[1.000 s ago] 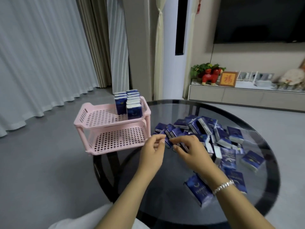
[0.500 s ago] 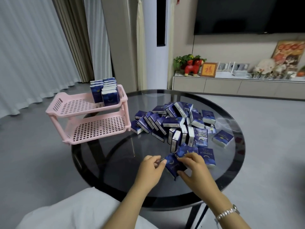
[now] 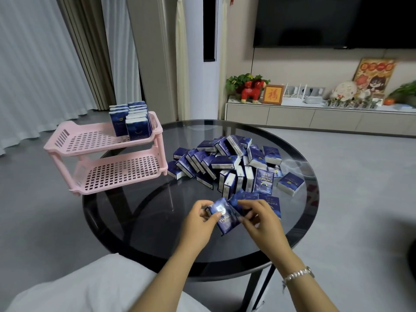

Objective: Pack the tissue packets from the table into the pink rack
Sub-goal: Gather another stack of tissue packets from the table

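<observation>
Holding one tissue packet point(image 3: 225, 218) between them, the left hand point(image 3: 201, 219) and right hand point(image 3: 262, 218) work above the near part of the round dark glass counter point(image 3: 144, 212) in the head view. Each grip is clamped on the packet: left thumb and fingers pinch its left edge, right fingers curl on its right edge. The held packet is dark blue with a white end face, glossy wrap and a pale crescent motif; its lettering appears to read "TWINKLE". A loose pile of matching packets point(image 3: 234, 164) lies on the counter beyond the hands. One flat packet point(image 3: 263, 181) shows the same word upside down. The pink rack point(image 3: 99, 143), two perforated tiers, stands at the counter's left edge. Upright packets point(image 3: 131, 120) stand in two rows at the right end of its top tier. A metal bracelet point(image 3: 297, 274) circles the right wrist.
</observation>
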### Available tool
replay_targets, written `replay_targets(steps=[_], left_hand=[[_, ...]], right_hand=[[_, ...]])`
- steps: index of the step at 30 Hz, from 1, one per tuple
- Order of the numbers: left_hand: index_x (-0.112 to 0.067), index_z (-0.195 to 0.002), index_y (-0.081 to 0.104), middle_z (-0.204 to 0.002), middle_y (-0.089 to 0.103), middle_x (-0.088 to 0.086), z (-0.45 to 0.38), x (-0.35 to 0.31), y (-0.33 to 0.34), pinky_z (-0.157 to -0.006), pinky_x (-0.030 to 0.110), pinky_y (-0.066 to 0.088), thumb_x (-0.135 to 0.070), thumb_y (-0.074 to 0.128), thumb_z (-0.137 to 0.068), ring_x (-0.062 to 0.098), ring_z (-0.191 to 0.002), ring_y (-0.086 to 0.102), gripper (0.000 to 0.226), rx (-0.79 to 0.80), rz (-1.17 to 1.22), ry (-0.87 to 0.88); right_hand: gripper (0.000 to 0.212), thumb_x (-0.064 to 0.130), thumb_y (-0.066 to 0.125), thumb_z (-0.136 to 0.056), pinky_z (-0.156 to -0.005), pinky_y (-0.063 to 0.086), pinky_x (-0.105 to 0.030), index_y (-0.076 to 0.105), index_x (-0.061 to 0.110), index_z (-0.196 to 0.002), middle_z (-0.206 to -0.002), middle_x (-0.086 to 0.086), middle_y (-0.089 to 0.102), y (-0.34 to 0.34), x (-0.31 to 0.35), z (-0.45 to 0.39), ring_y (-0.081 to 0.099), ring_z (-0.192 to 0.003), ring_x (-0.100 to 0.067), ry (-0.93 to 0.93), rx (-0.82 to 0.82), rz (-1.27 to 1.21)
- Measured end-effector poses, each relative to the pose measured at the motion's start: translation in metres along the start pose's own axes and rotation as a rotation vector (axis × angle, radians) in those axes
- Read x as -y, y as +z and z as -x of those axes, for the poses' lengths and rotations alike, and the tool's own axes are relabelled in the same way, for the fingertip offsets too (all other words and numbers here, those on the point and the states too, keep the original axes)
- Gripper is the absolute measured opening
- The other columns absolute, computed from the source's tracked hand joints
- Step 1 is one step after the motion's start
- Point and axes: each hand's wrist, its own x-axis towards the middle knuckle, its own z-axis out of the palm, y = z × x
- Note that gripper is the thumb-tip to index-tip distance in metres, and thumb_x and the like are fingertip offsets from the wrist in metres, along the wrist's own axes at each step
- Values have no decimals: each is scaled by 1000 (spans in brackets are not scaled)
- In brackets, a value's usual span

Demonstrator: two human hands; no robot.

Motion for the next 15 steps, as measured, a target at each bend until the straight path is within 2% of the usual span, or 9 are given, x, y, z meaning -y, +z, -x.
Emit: replay_targets(steps=[2,4,5,7,10,13,15], left_hand=[[-32,-92,56,-93,70,-3,-4,2,-1,-81,34,52,-20,69,-84,17,-85,67,20,-24,51,-12],[-31,-93,56,-95,70,-1,-6,4,-1,-82,36,52,-18,69,-84,20,-87,67,21,-32,75,-12],[-31,-93,56,-96,70,0,-7,5,0,-81,36,52,-17,69,-84,20,-88,67,21,-36,84,-9],[-31,-94,56,-98,70,-1,-9,6,0,-80,36,53,-16,68,-85,18,-88,68,22,-47,110,-4],[-32,-95,56,-100,69,-1,-9,6,1,-81,39,55,-13,66,-86,17,-88,68,23,-45,154,-15],[-31,-96,56,-102,69,0,-11,6,-1,-84,43,56,-14,66,-87,17,-91,67,22,-56,194,-50],[-28,-99,57,-103,69,1,-11,7,-3,-84,40,56,-14,65,-87,15,-92,67,20,-66,229,-67]], right_hand=[[36,2,68,-81,-70,39,-4,62,22,-110,-89,8,47,-2,-1,-4,52,-76,-7,42,-105,20],[39,9,69,-82,-76,37,-5,60,16,-119,-95,6,45,-2,-3,-9,50,-79,-6,124,-142,62],[43,15,69,-83,-83,37,-10,58,15,-124,-101,4,46,-2,-5,-12,49,-90,-7,159,-135,92],[52,28,68,-84,-96,32,-21,52,14,-131,-116,-3,50,-2,-7,-16,40,-114,-19,202,-82,204],[61,36,66,-84,-102,30,-32,45,15,-136,-128,-5,52,-2,-7,-24,33,-122,-25,297,61,252],[45,34,70,-79,-91,44,-38,58,21,-121,-108,-2,62,0,-7,-26,48,-110,-27,320,77,179],[26,27,68,-81,-78,49,-34,65,21,-106,-93,1,66,2,-6,-24,59,-94,-22,320,38,83]])
